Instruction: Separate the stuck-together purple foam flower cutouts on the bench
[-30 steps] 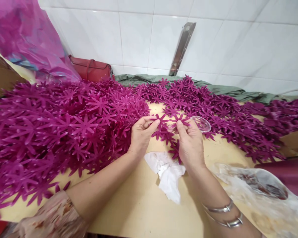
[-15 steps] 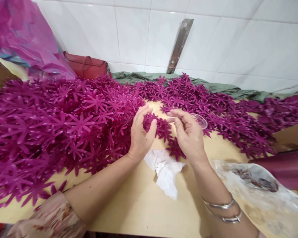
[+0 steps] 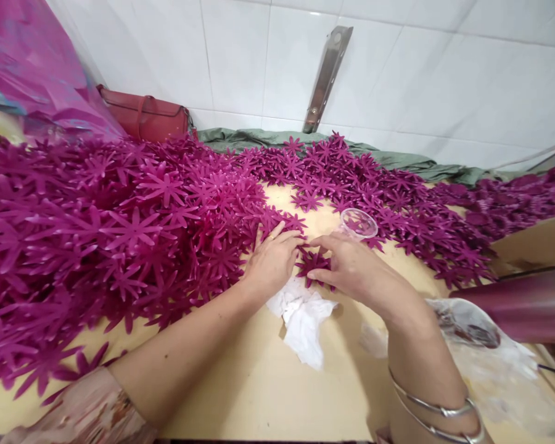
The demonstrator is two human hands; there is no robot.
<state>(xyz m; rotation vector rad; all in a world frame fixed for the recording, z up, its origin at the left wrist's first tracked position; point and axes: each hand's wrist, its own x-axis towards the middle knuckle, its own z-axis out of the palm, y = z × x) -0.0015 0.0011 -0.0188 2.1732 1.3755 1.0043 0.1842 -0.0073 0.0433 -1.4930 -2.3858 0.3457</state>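
My left hand (image 3: 275,258) lies palm down at the edge of a large heap of magenta artificial flower pieces (image 3: 134,231), fingers stretched out over some of them. Its thumb is mostly hidden. Close by, my right hand (image 3: 351,265) curves over a small group of dark magenta flower pieces (image 3: 315,264), thumb and forefinger apart on either side of it. Whether these fingers press on the petals I cannot tell. Below both hands lies a crumpled white tissue (image 3: 303,320). Just behind my right hand sits a clear round plastic cup or lid (image 3: 359,223).
More magenta flower pieces (image 3: 398,197) spread along the back, against a green cloth (image 3: 388,161). A red handbag (image 3: 143,114) stands by the tiled wall. At the right are a maroon cylinder (image 3: 513,305) and a clear plastic bag (image 3: 504,376).
Both hands have come down from above the table onto the flower pieces. My left hand turned palm down, and my right hand lowered to the small group. The view shifted slightly.
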